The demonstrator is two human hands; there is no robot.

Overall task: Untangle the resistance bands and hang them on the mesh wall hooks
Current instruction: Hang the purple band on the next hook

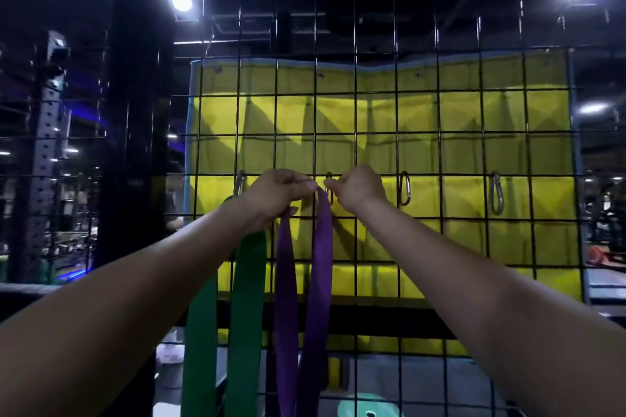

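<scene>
Hang step was in hand: left hand [277, 191] pinched the purple band [321, 247] top at the second clip [329, 191] on the mesh [420, 152], right hand [359, 188] curled at that clip (contact unclear), green band [247, 281] beside; next, the loop probably needed threading through the gate.

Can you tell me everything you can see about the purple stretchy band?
The flat purple rubbery resistance band is a wide, smooth loop. Its two strands hang straight down in front of the black wire mesh wall and leave the bottom of the picture. Its top is pinched by the left hand, right at a silver carabiner hook that the right hand is touching. A flat green resistance band hangs beside it on the left.
</scene>
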